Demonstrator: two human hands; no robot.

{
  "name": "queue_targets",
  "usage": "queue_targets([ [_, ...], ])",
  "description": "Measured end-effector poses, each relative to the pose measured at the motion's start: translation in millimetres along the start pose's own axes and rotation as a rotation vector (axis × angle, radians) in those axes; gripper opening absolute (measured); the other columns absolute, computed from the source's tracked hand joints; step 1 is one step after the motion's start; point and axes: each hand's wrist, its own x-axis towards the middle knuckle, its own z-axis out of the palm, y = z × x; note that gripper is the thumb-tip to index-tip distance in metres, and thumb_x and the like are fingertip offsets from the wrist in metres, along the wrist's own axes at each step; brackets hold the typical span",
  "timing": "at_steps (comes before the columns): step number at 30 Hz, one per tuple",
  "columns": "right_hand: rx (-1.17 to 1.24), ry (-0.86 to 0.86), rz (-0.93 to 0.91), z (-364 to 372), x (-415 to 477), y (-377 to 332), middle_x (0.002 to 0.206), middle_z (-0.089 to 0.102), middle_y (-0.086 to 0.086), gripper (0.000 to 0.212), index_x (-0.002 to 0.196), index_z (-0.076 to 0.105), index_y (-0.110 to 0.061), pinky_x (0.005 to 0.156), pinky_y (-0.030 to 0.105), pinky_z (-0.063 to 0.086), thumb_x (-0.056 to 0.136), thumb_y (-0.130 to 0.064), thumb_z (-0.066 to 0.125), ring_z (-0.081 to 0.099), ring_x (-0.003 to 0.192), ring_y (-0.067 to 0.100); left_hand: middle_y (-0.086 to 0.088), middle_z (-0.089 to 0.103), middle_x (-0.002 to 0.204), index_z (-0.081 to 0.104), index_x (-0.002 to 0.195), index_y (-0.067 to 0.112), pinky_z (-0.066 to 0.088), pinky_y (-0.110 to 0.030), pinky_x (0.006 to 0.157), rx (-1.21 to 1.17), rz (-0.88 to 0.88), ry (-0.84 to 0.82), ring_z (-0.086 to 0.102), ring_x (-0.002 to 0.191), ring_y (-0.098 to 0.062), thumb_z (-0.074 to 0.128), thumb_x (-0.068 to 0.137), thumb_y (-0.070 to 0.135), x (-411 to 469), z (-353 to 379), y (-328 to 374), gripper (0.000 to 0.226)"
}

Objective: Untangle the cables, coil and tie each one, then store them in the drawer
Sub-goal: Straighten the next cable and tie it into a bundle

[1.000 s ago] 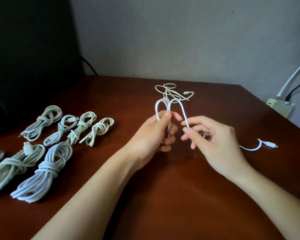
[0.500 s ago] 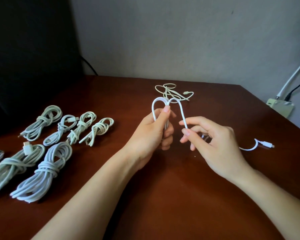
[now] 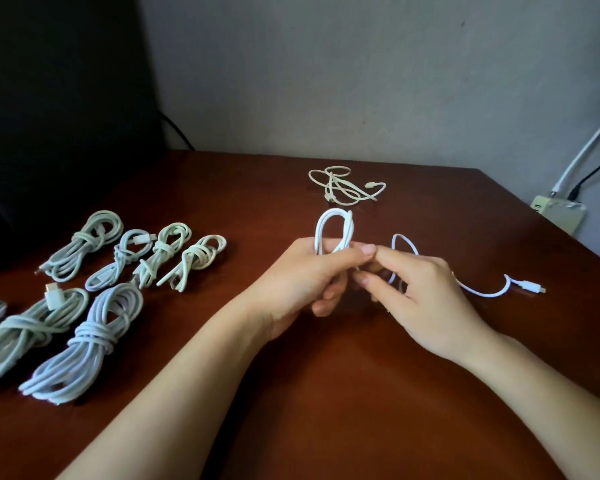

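Note:
My left hand [image 3: 302,282] pinches a white cable [image 3: 333,230] folded into upright loops above the brown table [image 3: 326,393]. Touching it from the right, my right hand [image 3: 426,299] grips the same cable lower down; a small loop rises over its knuckles. The cable's free end trails right along the table to a white plug [image 3: 530,287]. Farther back lies a loose, tangled cream cable [image 3: 343,185]. Several coiled and tied cables [image 3: 94,327] rest in rows on the left.
A dark panel stands behind the table's left side, with a black wire at the wall. Off the right edge sits a pale power strip [image 3: 558,213] with white and black leads. No drawer is in view.
My hands have come together. The wide loop between them has closed into a narrower bundle in my left hand, and the trailing end has slid a little.

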Motion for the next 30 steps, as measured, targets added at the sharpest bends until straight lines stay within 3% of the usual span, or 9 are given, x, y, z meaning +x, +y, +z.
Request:
queue_targets([
  [4, -0.039, 0.0, -0.024, 0.6, -0.4, 3.7, 0.072, 0.062, -0.01, 0.014, 0.096, 0.071, -0.014, 0.063, 0.003, 0.035, 0.086, -0.015, 0.061, 0.054, 0.067, -0.006, -0.003, 0.042, 0.045, 0.067, 0.1, 0.008, 0.026, -0.02, 0.038, 0.138, 0.017, 0.031, 0.031, 0.035, -0.014, 0.056, 0.094, 0.029, 1.9, -1.2, -1.6, 0.025],
  [6, -0.046, 0.007, -0.031, -0.4, 0.2, 5.8, 0.071, 0.058, -0.007, 0.009, 0.085, 0.068, -0.012, 0.062, 0.006, 0.035, 0.087, -0.014, 0.06, 0.051, 0.066, -0.001, -0.003, 0.048, 0.051, 0.06, 0.107, 0.009, 0.029, -0.022, 0.039, 0.179, 0.014, 0.027, 0.036, 0.036, -0.014, 0.055, 0.094, 0.033, 2.9, -1.0, -2.6, 0.027],
  [8, -0.037, 0.024, -0.04, -2.1, 0.9, 6.5, 0.07, 0.053, -0.008, 0.01, 0.082, 0.065, -0.015, 0.061, 0.01, 0.036, 0.089, -0.016, 0.058, 0.05, 0.065, 0.004, -0.002, 0.049, 0.057, 0.048, 0.109, 0.027, 0.032, -0.024, 0.041, 0.175, -0.003, 0.047, 0.039, 0.039, -0.013, 0.06, 0.09, 0.039, 4.7, -0.1, -4.6, 0.026],
  [11, -0.028, 0.032, -0.055, -3.6, 1.5, 3.8, 0.072, 0.051, -0.016, 0.011, 0.092, 0.068, -0.016, 0.063, 0.011, 0.038, 0.091, -0.015, 0.057, 0.051, 0.067, 0.004, -0.009, 0.042, 0.071, 0.035, 0.117, 0.03, 0.029, -0.026, 0.045, 0.137, -0.017, 0.097, 0.035, 0.045, -0.012, 0.063, 0.078, 0.05, 5.9, 0.7, -8.4, 0.052],
  [16, -0.05, 0.028, -0.075, 0.4, 0.0, 0.5, 0.078, 0.061, 0.001, 0.02, 0.098, 0.069, -0.01, 0.064, 0.023, 0.044, 0.093, -0.022, 0.053, 0.056, 0.071, 0.013, -0.006, 0.033, 0.062, 0.037, 0.109, 0.02, 0.021, -0.027, 0.045, 0.019, 0.017, 0.119, 0.028, 0.045, -0.014, 0.062, 0.077, 0.046, 5.8, 4.5, -7.7, 0.048],
  [22, -0.054, 0.064, -0.067, 2.7, 0.5, -2.6, 0.076, 0.06, -0.005, 0.026, 0.095, 0.068, -0.009, 0.063, 0.007, 0.038, 0.09, -0.028, 0.052, 0.053, 0.071, 0.004, 0.006, 0.037, 0.04, 0.045, 0.098, 0.01, 0.015, -0.023, 0.039, -0.052, 0.103, 0.105, 0.022, 0.031, -0.012, 0.052, 0.095, 0.017, 2.8, 11.2, -2.5, 0.01],
  [24, -0.045, 0.082, -0.081, 2.1, 0.8, -2.3, 0.077, 0.062, -0.003, 0.024, 0.097, 0.068, -0.008, 0.065, 0.007, 0.039, 0.089, -0.025, 0.054, 0.055, 0.072, 0.005, 0.005, 0.039, 0.042, 0.049, 0.094, 0.01, 0.012, -0.025, 0.04, -0.048, 0.118, 0.102, 0.022, 0.03, -0.01, 0.05, 0.095, 0.018, 1.8, 11.8, -1.6, 0.008],
  [27, -0.053, 0.102, -0.086, 0.0, 0.5, -2.5, 0.081, 0.063, 0.001, 0.022, 0.097, 0.068, -0.009, 0.067, 0.02, 0.045, 0.091, -0.025, 0.054, 0.057, 0.072, 0.013, 0.005, 0.04, 0.042, 0.05, 0.089, 0.01, 0.012, -0.022, 0.04, -0.065, 0.132, 0.076, 0.021, 0.029, -0.009, 0.045, 0.096, 0.012, 1.6, 9.7, -0.7, 0.009],
  [30, -0.091, 0.187, -0.127, -3.9, 1.1, -6.0, 0.086, 0.058, -0.01, 0.021, 0.096, 0.068, -0.009, 0.069, 0.009, 0.04, 0.091, -0.023, 0.053, 0.052, 0.076, 0.006, 0.001, 0.03, 0.048, 0.056, 0.083, 0.013, 0.014, -0.015, 0.038, -0.157, 0.153, 0.038, 0.018, 0.029, -0.009, 0.043, 0.09, 0.012, 3.1, 4.5, -0.3, 0.014],
])
